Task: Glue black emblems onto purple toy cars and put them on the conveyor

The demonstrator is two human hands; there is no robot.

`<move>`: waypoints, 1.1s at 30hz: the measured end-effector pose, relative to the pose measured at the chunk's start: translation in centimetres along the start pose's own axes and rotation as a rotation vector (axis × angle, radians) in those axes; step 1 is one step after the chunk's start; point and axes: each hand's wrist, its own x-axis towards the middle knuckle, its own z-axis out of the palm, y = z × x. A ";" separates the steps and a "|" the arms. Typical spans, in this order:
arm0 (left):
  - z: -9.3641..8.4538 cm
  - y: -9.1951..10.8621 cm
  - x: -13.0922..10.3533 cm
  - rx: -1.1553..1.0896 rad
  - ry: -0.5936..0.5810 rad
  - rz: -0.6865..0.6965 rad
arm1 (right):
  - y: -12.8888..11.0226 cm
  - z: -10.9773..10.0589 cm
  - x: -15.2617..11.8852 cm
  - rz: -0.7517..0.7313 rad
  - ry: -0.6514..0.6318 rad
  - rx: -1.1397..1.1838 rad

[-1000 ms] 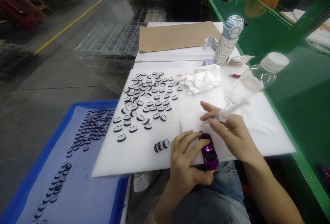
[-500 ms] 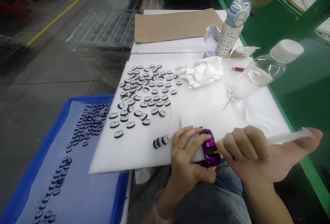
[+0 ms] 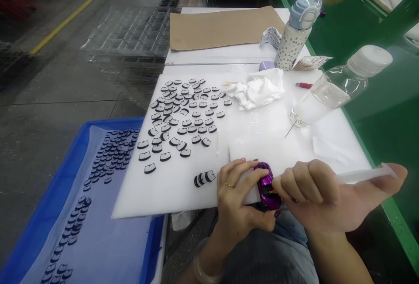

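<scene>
Since a second ago, our right hand (image 3: 314,192) has come down from above the white foam board (image 3: 183,188) to the small glossy purple toy car (image 3: 267,184); over the last half second almost nothing has shifted. We read this as the approach being over and fine work on the car's top being in hand.

The left hand (image 3: 237,201) is curled around the car, fingers over its near side and thumb below, pinning it at the board's near edge above our lap. The right hand is closed around a slim translucent plastic applicator (image 3: 363,174), with a small orange tip (image 3: 272,192) touching the car's dark window area.

Hard to make out: the car's far side and underside lie behind the fingers; whether the tip is laying anything down cannot be told. The loose black-and-white window-shaped pieces (image 3: 186,114) are too small to read in detail.
</scene>
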 end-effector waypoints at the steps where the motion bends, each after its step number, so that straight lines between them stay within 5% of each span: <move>1: 0.0 0.0 0.0 -0.001 0.003 0.000 | 0.1 -0.1 -0.1 -0.007 -0.012 -0.007; 22: 0.1 0.0 0.0 0.015 0.028 0.002 | 0.1 -1.1 -1.4 -0.059 -0.010 -0.176; 33: 0.0 -0.1 -0.2 0.018 -0.008 -0.007 | 0.7 -0.3 -0.7 -0.148 0.152 -0.722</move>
